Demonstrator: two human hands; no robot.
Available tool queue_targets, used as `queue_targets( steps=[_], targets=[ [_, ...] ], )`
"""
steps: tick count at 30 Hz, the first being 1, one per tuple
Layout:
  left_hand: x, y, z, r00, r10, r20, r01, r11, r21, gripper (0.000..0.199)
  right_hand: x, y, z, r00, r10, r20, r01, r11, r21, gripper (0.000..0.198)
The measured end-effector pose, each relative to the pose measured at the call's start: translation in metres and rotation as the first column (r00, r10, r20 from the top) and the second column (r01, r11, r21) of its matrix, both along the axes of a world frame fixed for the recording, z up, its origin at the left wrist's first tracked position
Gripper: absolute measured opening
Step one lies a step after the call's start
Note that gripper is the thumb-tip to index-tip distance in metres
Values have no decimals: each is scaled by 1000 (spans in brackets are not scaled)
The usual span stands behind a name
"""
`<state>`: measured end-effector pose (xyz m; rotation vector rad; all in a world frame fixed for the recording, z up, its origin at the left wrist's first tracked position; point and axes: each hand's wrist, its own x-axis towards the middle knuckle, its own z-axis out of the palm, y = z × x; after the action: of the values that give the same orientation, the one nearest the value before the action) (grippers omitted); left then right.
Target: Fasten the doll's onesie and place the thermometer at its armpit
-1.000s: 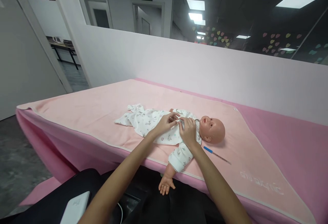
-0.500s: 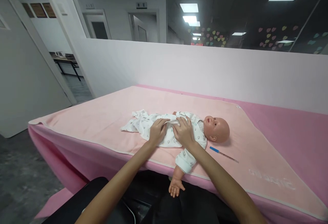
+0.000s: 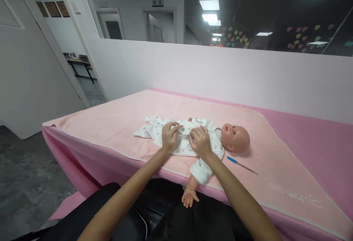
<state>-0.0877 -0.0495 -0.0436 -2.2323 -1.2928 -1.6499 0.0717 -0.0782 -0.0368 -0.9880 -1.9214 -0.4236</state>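
A baby doll (image 3: 236, 138) lies on its back, its head to the right, dressed in a white romper (image 3: 182, 150) with a small print. My left hand (image 3: 169, 136) is over the lower front of the romper, its thumb and fingers closed on the cloth. Over the chest, my right hand (image 3: 200, 140) pinches the front opening, fingers bent. A thin pale edge of the cloth runs taut between both hands. The fingertips partly hide the fastenings. One doll arm, in a cuffed sleeve, hangs over the near table edge.
A thin stick with a blue end (image 3: 242, 165), like a thermometer, lies near the doll's head. Under the doll a pale pink towel (image 3: 116, 123) covers a darker pink cloth (image 3: 325, 141). A white wall with glass (image 3: 193, 64) stands behind.
The romper's front edge, lifted between my hands before, is now flatter and pulled straight. Both hands stay at the doll's front. The whole view has shifted slightly.
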Motion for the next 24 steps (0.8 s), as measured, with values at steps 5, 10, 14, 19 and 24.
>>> queue_targets(
  steps=[5, 10, 14, 19, 24],
  targets=[
    [3, -6, 4, 974, -91, -209, 97, 995, 16, 23, 0, 2, 0, 998, -64, 24, 65, 997, -41, 10],
    [8, -6, 6, 942, -92, -322, 101, 995, 14, 17, 0, 2, 0, 996, -80, 36, 82, 994, -66, 11],
    [8, -5, 6, 935, -86, -344, 102, 994, 28, 16, 0, 4, -2, 995, -91, 28, 93, 993, -71, 12],
    [8, -5, 5, 940, -84, -331, 102, 994, 36, 17, -1, 5, -3, 994, -105, 28, 106, 992, -62, 13],
    [8, -5, 5, 942, -63, -328, 95, 992, 81, 14, -1, 4, -1, 993, -110, 42, 113, 991, -77, 13]
  ],
)
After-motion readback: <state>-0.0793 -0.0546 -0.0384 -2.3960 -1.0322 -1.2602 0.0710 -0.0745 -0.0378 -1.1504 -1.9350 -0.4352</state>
